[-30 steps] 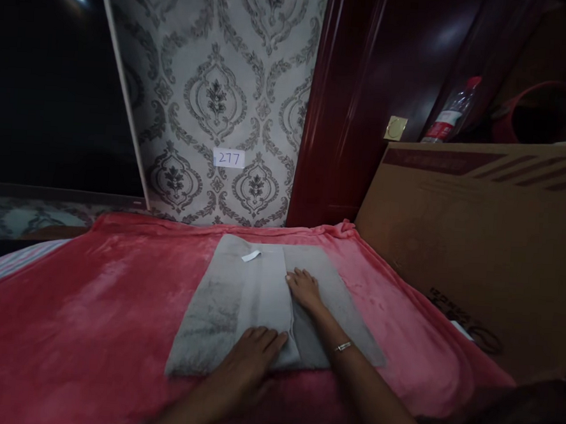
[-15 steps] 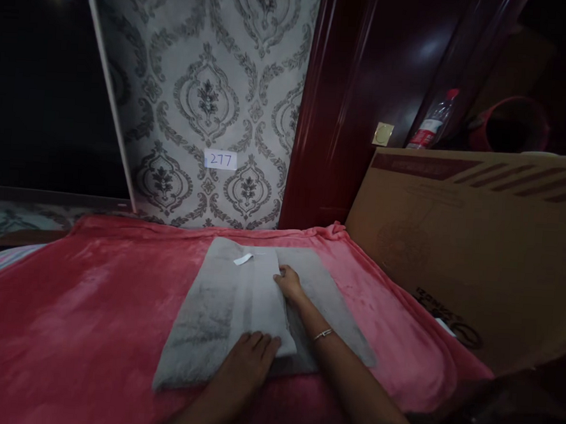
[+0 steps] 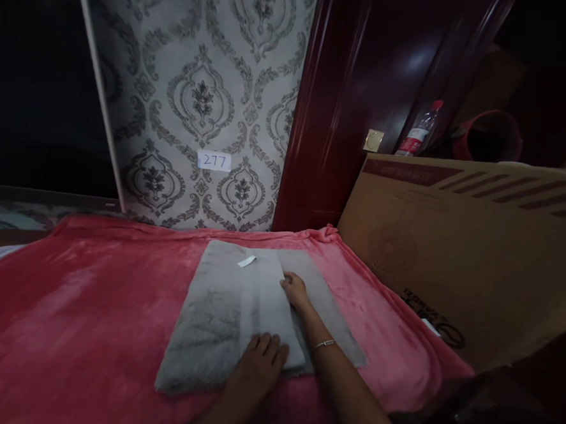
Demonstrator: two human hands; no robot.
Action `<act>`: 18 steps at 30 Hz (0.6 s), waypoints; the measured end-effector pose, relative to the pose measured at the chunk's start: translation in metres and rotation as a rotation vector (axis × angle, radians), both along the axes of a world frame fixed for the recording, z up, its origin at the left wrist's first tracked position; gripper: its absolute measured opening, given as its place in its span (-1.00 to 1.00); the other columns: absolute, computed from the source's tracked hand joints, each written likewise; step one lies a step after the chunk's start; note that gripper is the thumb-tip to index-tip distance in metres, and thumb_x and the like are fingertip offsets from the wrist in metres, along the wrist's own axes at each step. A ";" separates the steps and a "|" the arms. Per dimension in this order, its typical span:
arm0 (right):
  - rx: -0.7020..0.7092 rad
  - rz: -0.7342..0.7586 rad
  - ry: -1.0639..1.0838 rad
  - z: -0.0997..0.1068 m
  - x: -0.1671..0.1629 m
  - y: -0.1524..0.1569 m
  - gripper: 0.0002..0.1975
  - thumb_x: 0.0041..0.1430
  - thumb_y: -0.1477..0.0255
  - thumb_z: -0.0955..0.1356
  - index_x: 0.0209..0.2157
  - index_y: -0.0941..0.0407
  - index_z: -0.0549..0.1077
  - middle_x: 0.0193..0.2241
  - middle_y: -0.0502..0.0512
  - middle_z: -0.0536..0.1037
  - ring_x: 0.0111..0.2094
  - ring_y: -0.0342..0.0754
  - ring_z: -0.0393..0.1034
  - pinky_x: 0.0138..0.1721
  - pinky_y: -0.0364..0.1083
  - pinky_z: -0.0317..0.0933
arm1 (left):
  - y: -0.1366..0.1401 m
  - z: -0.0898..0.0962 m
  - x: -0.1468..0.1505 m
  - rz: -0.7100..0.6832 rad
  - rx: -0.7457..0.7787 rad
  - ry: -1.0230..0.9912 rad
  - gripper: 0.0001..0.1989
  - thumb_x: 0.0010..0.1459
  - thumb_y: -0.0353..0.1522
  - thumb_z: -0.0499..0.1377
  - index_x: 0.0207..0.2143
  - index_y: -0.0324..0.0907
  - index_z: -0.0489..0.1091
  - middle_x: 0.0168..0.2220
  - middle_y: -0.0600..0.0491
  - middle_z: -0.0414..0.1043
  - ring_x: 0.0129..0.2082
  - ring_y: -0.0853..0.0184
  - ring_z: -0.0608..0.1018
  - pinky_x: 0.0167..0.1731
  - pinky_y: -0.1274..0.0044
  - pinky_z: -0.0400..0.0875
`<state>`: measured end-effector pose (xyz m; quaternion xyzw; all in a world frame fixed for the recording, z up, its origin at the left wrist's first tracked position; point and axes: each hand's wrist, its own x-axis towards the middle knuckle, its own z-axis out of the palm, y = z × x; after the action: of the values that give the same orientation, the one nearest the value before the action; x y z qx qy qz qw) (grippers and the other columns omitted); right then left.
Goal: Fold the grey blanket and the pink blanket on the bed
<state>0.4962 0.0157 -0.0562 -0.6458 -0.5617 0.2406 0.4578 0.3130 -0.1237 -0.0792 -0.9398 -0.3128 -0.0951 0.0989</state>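
A grey plush towel (image 3: 210,310) lies folded, with one paler, smooth-faced flap (image 3: 271,288) turned over its right part. A small white tag (image 3: 247,261) sits near the far edge. My left hand (image 3: 264,355) is at the near end of the flap, its fingers close together on top and its thumb out of sight beneath. Farther up, my right hand (image 3: 296,291) pinches the flap's right edge between thumb and fingers. A thin silver bracelet (image 3: 324,344) circles the right wrist.
A pink-red blanket (image 3: 108,316) covers the surface under the towel. To the right stands a large cardboard box (image 3: 429,246), with a red-capped plastic bottle (image 3: 414,140) behind its top edge. A dark screen (image 3: 36,88) is at left, a paper label (image 3: 214,160) on the patterned wall.
Both hands have shifted slightly right with the flap, whose edge now lies closer to the towel's right side. The view has turned a little to the right.
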 end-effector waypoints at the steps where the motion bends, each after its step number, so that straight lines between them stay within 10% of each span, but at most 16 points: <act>1: 0.001 -0.014 0.003 -0.002 -0.001 -0.002 -0.64 0.00 0.47 0.27 -0.14 0.15 0.52 -0.31 0.10 0.61 -0.24 0.02 0.48 -0.13 -0.04 0.35 | 0.000 -0.004 -0.001 -0.005 0.014 -0.009 -0.54 0.30 -0.50 -0.04 0.23 -0.16 0.27 0.16 -0.17 0.38 0.14 0.07 0.43 0.07 0.25 0.34; 18: 0.224 0.118 0.358 -0.024 0.003 -0.014 -0.38 -0.09 0.21 0.37 0.02 0.20 0.46 -0.40 0.05 0.55 -0.37 -0.02 0.42 -0.32 -0.08 0.32 | 0.001 -0.035 -0.008 -0.055 0.338 -0.323 -0.68 0.29 -0.36 0.08 0.08 -0.11 0.36 0.03 -0.02 0.48 0.01 0.24 0.44 0.04 0.40 0.27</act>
<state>0.4993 0.0013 -0.0799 -0.5038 -0.5315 0.3140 0.6042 0.3048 -0.1228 -0.1139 -0.8907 -0.2783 -0.2980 0.2007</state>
